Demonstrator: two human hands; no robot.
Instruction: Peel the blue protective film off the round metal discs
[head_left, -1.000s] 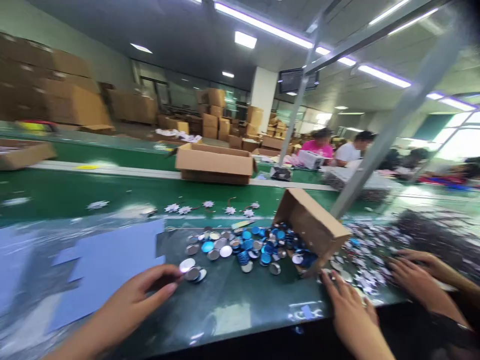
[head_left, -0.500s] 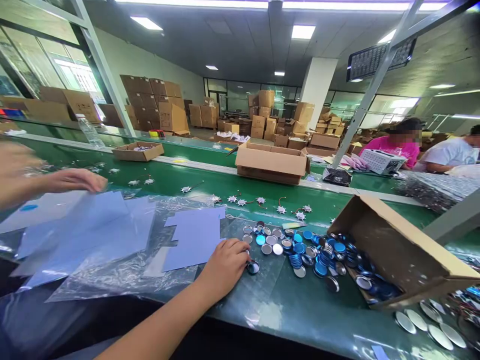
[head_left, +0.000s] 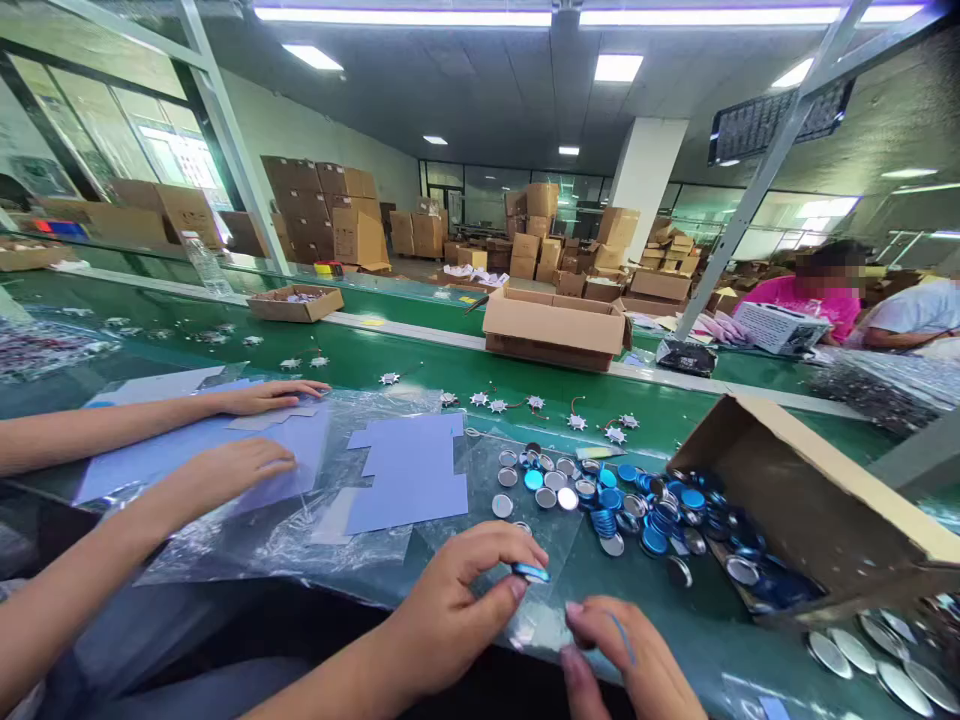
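My left hand (head_left: pixel 465 600) is closed in a pinch on a blue round metal disc (head_left: pixel 531 572), held just above the table's near edge. Close to its right, my right hand (head_left: pixel 626 655) has its fingers curled round a thin blue piece that I cannot make out. Beyond both hands lies a heap of blue and silver discs (head_left: pixel 600 495), spilling from a tipped cardboard box (head_left: pixel 810 490). A clear plastic sheet (head_left: pixel 300 530) lies under the discs, with blue cut card pieces (head_left: pixel 409 470) on it.
A co-worker's two hands (head_left: pixel 247 430) rest on blue sheets at the left. White star-shaped parts (head_left: pixel 495 404) dot the green belt. An open carton (head_left: pixel 555 325) and a low tray box (head_left: pixel 294 302) stand behind. Silver discs (head_left: pixel 877 665) lie at the right; people sit at the far right.
My left hand has lifted a blue disc off the table and drawn it nearer. My right hand has come into view beside it. The co-worker's hands have settled on the blue sheets.
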